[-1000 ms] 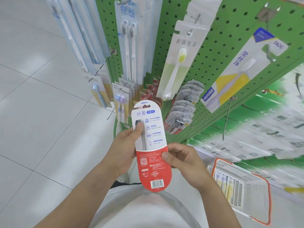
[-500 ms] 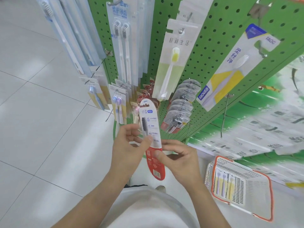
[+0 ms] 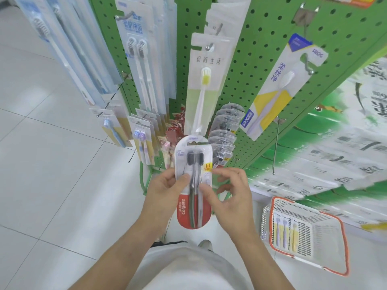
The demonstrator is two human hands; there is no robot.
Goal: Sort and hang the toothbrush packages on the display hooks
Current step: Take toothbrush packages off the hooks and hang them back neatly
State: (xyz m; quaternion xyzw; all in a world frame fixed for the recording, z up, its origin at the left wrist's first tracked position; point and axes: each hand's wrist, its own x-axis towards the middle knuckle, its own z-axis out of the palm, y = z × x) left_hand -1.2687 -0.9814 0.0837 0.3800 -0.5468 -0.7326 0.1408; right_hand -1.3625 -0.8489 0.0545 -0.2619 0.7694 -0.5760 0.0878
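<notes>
My left hand point(image 3: 165, 189) grips toothbrush pack point(image 3: 193, 181), thumb on front. My right hand point(image 3: 226, 195) pinches its right edge. Pack upright, front facing me, below hooks. Basket point(image 3: 339, 222) on floor, right. Green board point(image 3: 261, 49) behind, more packs hanging.

"Colgate" in white letters runs up the red base of the twin toothbrush pack point(image 3: 193, 185); a yellow tag on it reads "1+1". The hanging yellow-and-white toothbrush package point(image 3: 278, 88) reads "FROG" twice
</notes>
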